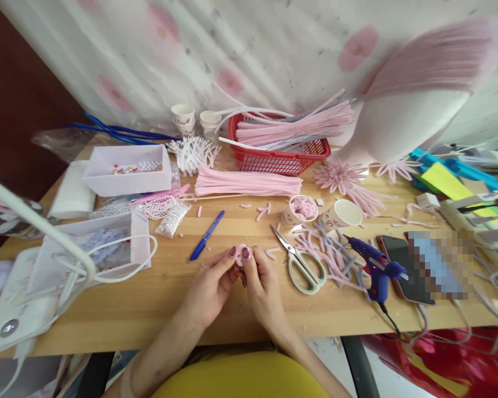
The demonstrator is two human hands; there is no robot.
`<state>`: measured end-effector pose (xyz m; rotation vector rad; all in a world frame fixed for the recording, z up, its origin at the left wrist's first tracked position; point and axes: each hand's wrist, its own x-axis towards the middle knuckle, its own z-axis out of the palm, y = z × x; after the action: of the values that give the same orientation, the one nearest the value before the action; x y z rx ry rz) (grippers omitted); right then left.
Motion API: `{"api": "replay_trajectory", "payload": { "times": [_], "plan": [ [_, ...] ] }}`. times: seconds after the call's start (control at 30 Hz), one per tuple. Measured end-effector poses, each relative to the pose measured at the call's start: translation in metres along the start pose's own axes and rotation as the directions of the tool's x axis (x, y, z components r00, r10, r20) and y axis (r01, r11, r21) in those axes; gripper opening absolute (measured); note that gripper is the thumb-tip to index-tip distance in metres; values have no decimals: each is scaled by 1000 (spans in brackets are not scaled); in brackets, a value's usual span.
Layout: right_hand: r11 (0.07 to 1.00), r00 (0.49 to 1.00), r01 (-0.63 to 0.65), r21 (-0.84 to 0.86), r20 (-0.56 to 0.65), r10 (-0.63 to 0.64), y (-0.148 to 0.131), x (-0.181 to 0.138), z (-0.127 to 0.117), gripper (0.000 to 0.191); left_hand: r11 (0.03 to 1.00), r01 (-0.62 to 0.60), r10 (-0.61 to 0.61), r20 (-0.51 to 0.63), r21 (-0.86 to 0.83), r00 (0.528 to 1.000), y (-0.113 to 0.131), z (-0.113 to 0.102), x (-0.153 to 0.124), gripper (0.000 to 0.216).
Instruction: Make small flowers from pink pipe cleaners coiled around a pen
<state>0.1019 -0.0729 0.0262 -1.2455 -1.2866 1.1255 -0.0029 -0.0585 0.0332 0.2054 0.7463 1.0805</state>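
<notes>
My left hand (211, 282) and my right hand (262, 282) meet over the near middle of the wooden table (170, 309). Both pinch one small pink coiled pipe-cleaner piece (241, 254) between thumbs and fingertips. It is mostly hidden by the fingers. A blue pen (206, 235) lies just left of my hands. Green-handled scissors (301, 261) lie shut just to the right. Short pink offcuts (262, 212) are scattered beyond my hands.
A bundle of pink pipe cleaners (249, 183) lies before a red basket (280, 157) holding more. Paper cups (342, 213), a blue glue gun (375, 268) and a phone (402, 265) sit right. White boxes of beads (126, 168) and a white lamp arm (37, 221) stand left.
</notes>
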Motion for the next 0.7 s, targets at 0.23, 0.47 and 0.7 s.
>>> {"api": "replay_trajectory", "payload": {
  "times": [0.23,0.47,0.7],
  "plan": [
    [994,999,-41,106,33,38,-3,2,-1,32,998,4,-4,-8,-67,1000,0,-2,4,17],
    [975,997,-50,216,72,35,-4,-1,-6,33,1000,-19,19,132,-2,991,9,-3,0,15],
    [975,997,-35,218,79,19,-1,-3,-8,32,971,-169,136,194,169,972,3,-5,-7,15]
  ]
}}
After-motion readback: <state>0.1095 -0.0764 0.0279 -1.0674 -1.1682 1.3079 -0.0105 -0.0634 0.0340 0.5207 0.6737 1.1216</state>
